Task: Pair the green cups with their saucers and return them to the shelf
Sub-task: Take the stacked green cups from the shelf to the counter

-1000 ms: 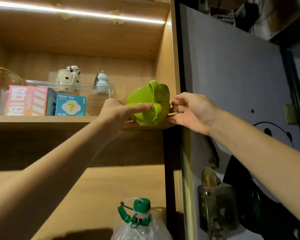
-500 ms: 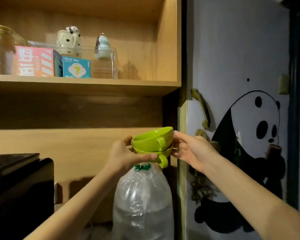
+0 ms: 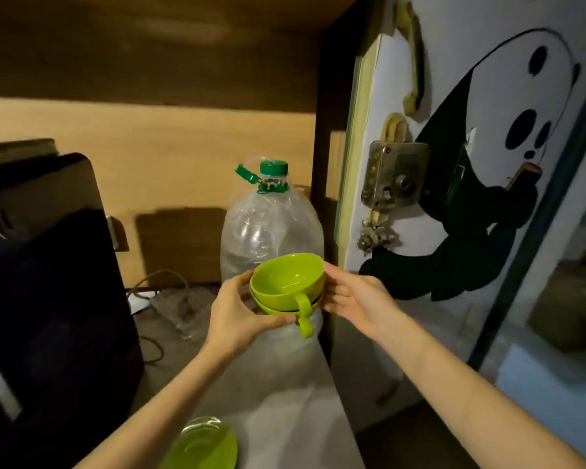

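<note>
Two green cups (image 3: 286, 282) are nested one inside the other, handles toward me. Both hands hold the stack in front of the big water bottle. My left hand (image 3: 239, 314) grips it from the left and underneath, thumb at the base. On the right side my right hand (image 3: 356, 297) presses its fingers against the rims. A green saucer (image 3: 200, 446) lies at the bottom edge, partly cut off, under my left forearm. The shelf where the cups stood is out of view above.
A large clear plastic bottle (image 3: 271, 225) with a green cap stands right behind the cups. A black appliance (image 3: 48, 265) fills the left side, with cables (image 3: 163, 286) beside it. On the right is a door with a panda picture (image 3: 487, 147) and a metal lock (image 3: 393, 174).
Both hands have brought the stacked cups down from the upper shelf to just above the counter, in front of the bottle. The view has tipped downward and the shelf has left the frame.
</note>
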Tool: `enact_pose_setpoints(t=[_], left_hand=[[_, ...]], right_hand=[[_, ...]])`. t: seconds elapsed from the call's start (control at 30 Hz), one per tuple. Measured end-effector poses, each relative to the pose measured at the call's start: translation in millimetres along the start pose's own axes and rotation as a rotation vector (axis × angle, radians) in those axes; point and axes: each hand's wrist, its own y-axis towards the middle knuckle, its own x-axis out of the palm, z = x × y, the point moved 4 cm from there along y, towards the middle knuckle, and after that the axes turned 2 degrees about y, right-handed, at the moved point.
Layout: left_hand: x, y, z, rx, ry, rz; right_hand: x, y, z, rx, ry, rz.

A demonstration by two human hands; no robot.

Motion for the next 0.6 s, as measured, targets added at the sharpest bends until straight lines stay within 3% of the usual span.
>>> enact_pose_setpoints(t=[0.37,0.6], left_hand=[[33.5,-84.8,-119.2,-0.234,0.098,-0.022],[47.1,-116.7,-163.6,-0.290,0.110,-0.036]], right_hand=[[-48.7,-13.0,143.1,0.186,0.049,0.101],[-69.7,-19.4,197.6,0.241,0.093,0.123]])
